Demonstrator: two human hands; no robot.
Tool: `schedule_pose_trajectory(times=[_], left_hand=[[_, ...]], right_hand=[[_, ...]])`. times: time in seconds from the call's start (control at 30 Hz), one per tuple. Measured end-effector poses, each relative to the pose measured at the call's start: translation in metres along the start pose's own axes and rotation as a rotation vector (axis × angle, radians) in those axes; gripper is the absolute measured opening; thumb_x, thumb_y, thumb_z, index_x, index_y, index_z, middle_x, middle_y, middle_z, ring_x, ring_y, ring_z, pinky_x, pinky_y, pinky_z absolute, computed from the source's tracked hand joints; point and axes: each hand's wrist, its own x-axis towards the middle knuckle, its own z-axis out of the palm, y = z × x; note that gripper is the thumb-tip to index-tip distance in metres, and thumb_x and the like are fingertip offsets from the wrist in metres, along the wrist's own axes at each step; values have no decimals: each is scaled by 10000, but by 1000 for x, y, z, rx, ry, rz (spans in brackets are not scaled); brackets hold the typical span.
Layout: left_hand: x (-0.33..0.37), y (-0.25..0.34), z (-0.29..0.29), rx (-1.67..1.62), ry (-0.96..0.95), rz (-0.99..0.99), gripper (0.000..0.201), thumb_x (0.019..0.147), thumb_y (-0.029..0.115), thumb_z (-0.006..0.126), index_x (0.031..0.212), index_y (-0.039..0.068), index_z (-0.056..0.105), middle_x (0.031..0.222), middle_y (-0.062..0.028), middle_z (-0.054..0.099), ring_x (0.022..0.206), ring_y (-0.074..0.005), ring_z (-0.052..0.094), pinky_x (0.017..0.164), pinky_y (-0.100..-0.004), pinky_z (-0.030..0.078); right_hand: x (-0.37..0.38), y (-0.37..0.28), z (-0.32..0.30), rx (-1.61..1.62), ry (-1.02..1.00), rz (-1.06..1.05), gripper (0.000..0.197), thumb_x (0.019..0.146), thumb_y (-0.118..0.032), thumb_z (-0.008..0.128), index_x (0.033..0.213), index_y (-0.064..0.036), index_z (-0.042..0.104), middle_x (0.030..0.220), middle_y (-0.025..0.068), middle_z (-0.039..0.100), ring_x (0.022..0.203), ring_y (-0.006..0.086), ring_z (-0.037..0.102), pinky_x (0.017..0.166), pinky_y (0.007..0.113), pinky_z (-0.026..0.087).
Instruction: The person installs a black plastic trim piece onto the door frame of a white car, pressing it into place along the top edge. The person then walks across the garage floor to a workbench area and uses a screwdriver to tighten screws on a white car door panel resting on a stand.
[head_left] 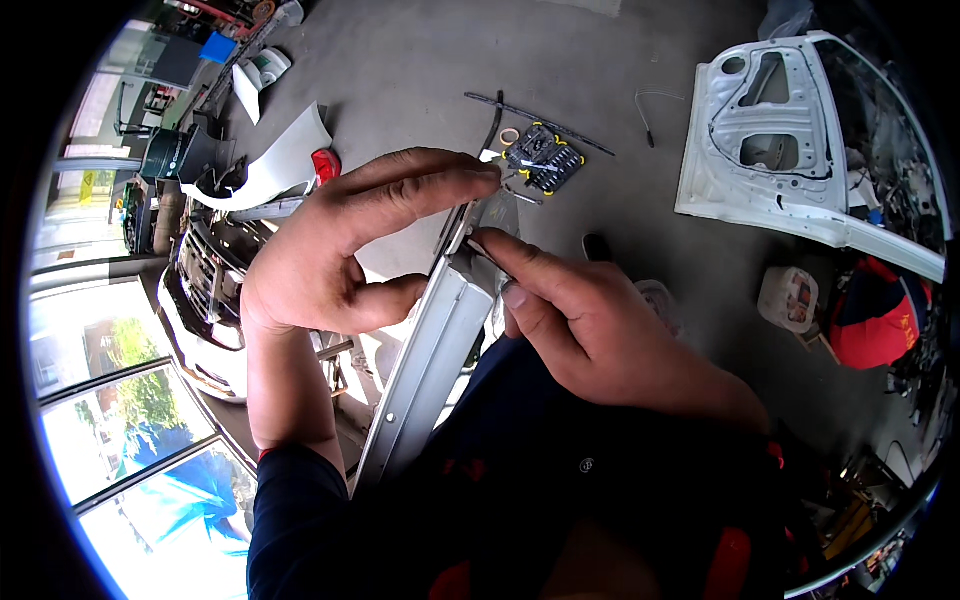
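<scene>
In front of me a long silver-white car door panel (430, 360) stands edge up, running from my body toward the far side. My left hand (345, 240) arches over its left side, fingers stretched out and thumb well apart. Its thumb tip lies by the panel's left edge, and the fingertips reach over the far end. At that end my right hand (595, 325) is closed, index fingertip on the edge and thumb tucked below. What sits between those fingers is too small and hidden to name.
An open black-and-yellow tool case (545, 158) lies on the grey floor beyond the panel, by long black trim strips (570, 130). A white door shell (770, 140) is at far right, near a plastic tub (788, 300) and red bag (880, 315). Left stands a car front (205, 310).
</scene>
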Motion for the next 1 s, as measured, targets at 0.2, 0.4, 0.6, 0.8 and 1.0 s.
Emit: schedule_pose_trajectory(times=[0.2,0.4,0.6,0.8,1.0], left_hand=[[-6,8,11,136,155,1,682,683,23,662,1363,15,628,1328,-203,667,1222,-362,665,1019,-421,548],[-10,1,29,215,289,81,523,766,80,717,1276,-11,646,1283,-209,694,1162,-371,695,979,-421,566],[-14,-1,36,341,392,146,505,796,95,757,1252,-88,642,1270,-256,694,1155,-374,709,978,-433,575],[-15,0,31,374,389,143,499,790,98,737,1234,-110,646,1260,-270,694,1166,-371,706,974,-422,583],[-20,-1,27,416,385,115,519,766,93,725,1234,-116,647,1265,-276,689,1168,-367,706,972,-417,586]], right_hand=[[2,-9,2,69,-2,90,445,1029,-77,520,1460,27,485,748,183,647,635,280,680,617,390,509],[7,-19,-5,101,-68,203,444,1035,-79,516,1460,48,489,744,171,646,628,204,661,626,362,507],[12,-13,-2,210,-86,175,454,1035,-65,504,1468,70,476,743,157,650,645,166,663,644,321,521],[21,-19,-5,268,-145,246,465,1049,-62,486,1495,65,447,750,112,662,652,137,658,653,306,544],[30,-26,-5,294,-188,284,472,1072,-74,456,1524,56,410,756,85,637,660,118,642,653,291,549]])
